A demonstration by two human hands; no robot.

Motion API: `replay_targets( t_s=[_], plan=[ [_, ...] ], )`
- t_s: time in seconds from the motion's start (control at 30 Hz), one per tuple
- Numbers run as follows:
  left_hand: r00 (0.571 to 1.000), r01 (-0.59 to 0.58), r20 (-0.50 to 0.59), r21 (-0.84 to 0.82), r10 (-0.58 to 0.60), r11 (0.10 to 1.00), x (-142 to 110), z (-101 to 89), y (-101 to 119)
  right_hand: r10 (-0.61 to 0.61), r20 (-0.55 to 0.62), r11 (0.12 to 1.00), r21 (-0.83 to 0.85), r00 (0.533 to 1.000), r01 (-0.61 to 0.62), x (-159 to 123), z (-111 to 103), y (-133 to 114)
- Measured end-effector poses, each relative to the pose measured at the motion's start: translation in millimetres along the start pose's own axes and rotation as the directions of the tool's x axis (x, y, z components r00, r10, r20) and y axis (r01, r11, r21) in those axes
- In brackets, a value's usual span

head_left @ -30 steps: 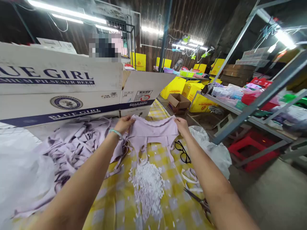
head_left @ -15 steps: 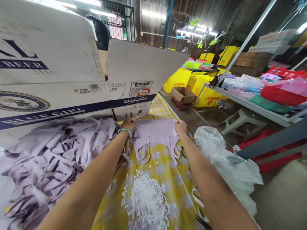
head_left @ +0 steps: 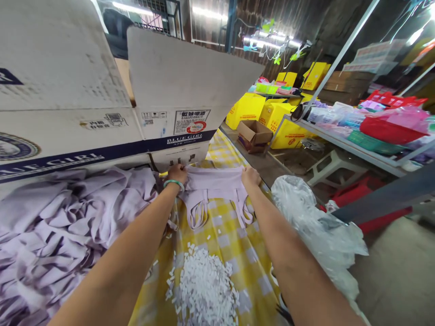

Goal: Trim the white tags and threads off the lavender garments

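Observation:
Both my hands grip one pale lilac garment (head_left: pixel 217 181) by its top corners, stretched flat at the far end of the yellow checked tablecloth (head_left: pixel 238 253). My left hand (head_left: pixel 177 174), with a green bangle on the wrist, pinches the left corner. My right hand (head_left: pixel 250 175) pinches the right corner. The garment's straps hang toward me over the cloth. It lies just in front of the white "Blue Girl" cardboard box (head_left: pixel 102 104).
A big heap of similar lilac garments (head_left: pixel 68 226) covers the table's left side. A pile of small white bits (head_left: pixel 207 290) lies near me. A clear plastic bag (head_left: pixel 312 222) hangs off the right edge. Shelving (head_left: pixel 360 136) and yellow boxes (head_left: pixel 248 108) stand beyond.
My hands have carried the garment away from me and lowered it toward the cloth by the box. The view has moved forward, so the glasses and scissors are out of sight.

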State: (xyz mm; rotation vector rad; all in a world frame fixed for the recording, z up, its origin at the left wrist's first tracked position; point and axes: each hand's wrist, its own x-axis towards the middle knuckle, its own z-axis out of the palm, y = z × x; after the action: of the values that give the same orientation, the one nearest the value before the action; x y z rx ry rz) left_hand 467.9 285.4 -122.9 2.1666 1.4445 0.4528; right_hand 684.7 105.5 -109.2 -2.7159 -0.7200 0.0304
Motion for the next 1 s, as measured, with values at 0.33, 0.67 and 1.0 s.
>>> replay_targets(
  t_s=[0.33,0.67,1.0],
  plan=[
    [0.966,-0.249,-0.012,0.194,0.256,0.949,-16.1,-2.0,14.0,-0.174,-0.079,0.981,-0.101,0.982,0.166,-0.8,0.9,1.1],
    [0.941,-0.313,0.222,0.291,0.254,0.904,-30.3,18.7,9.2,-0.398,0.224,0.898,-0.105,0.890,0.428,6.0,26.8,-3.1],
    [0.948,-0.277,0.221,0.228,0.227,0.933,-29.2,16.2,12.1,-0.379,0.249,0.903,-0.113,0.891,0.415,6.8,30.4,1.1]
  ],
)
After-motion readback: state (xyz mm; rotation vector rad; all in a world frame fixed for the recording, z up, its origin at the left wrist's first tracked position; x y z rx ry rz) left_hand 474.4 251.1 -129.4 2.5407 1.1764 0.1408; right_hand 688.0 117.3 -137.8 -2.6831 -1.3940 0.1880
